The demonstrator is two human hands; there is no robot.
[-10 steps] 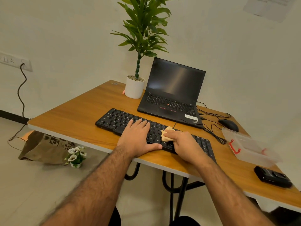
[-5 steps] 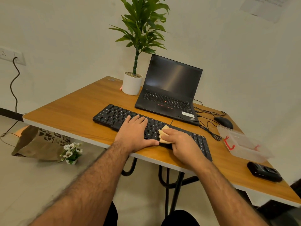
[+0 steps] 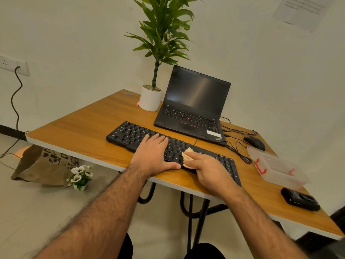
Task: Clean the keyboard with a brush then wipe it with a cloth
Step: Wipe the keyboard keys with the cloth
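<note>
**Kid:** What do you see from way over there?

**Me:** First the big wooden table [image 3: 74, 131]. On it is an open laptop [image 3: 192, 107] with a dark screen. In front of the laptop lies the long black keyboard [image 3: 130, 135], close to the table's near edge. That's the thing we're cleaning.

**Kid:** Is the cleaning done?

**Me:** Not yet, I think. I can't see a brush anywhere, and a cloth is already on the keys. So my guess is the brush part is over and we're in the wiping part. The cloth sits near the middle of the keyboard. I can't tell which keys are clean. I'd guess the left end and the far right end may need a wipe too.

**Kid:** What are the hands doing?

**Me:** The left hand [image 3: 155, 154] lies flat on the keys, fingers straight and spread, thumb along the front edge. It holds nothing. It looks like it's keeping the keyboard from sliding. The right hand [image 3: 209, 169] is just beside it, with its fingers curled round the small tan cloth [image 3: 186, 156], pressing it down on the keys. Both arms reach out from the bottom of my view.
</note>
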